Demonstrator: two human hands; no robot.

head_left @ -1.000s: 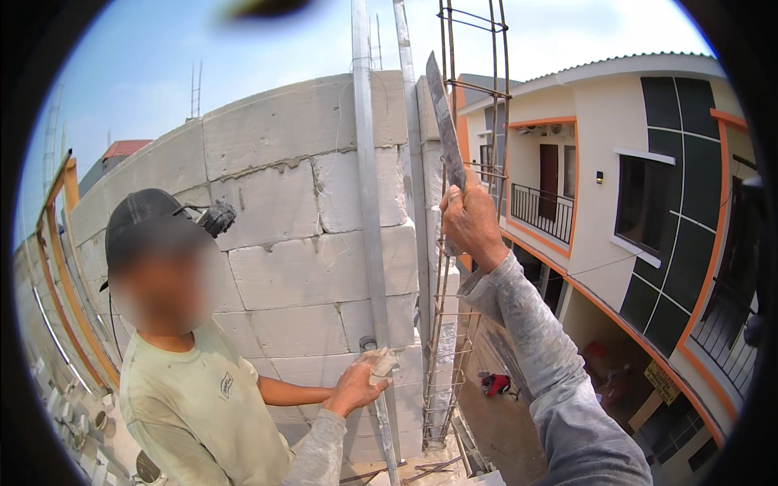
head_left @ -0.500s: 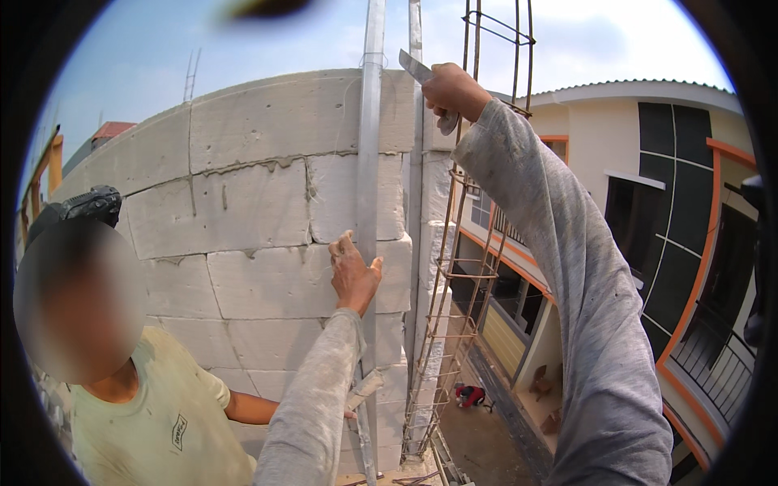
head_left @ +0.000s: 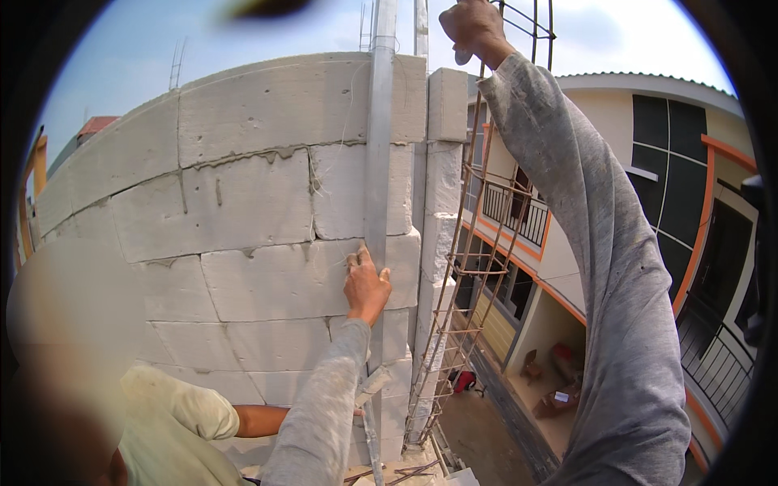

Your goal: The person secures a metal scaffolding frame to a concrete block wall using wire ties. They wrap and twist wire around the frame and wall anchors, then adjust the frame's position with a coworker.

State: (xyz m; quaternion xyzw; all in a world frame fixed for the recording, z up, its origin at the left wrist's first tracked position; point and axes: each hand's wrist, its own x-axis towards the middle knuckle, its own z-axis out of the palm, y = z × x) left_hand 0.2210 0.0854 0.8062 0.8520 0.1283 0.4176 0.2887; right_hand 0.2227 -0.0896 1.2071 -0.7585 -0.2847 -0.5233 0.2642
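Note:
My left hand (head_left: pixel 367 287) rests against the upright metal post (head_left: pixel 378 162), fingers bent and apart, thumb to the right. Behind the post stands a wall of pale lightweight blocks (head_left: pixel 267 198) with mortar in its joints. A thin string hangs beside the post, left of my fingers. High at the top edge, my right hand (head_left: pixel 474 31) is closed in a fist round a flat-bladed tool. Only a small grey end (head_left: pixel 463 57) of it shows below the fist; the blade is hidden now. Just beneath is the rusty rebar cage (head_left: pixel 478 271).
A co-worker in a pale shirt (head_left: pixel 174 429) stands at lower left, one arm reaching toward the post's foot. A short wooden piece (head_left: pixel 373 385) sits by the post there. Right of the rebar the ground lies far below, near a house with a balcony railing (head_left: pixel 515 212).
My right hand has risen to the top edge and slightly right, taking the blade out of sight. My left hand stays at the post. The view has shifted, and the co-worker has leaned lower.

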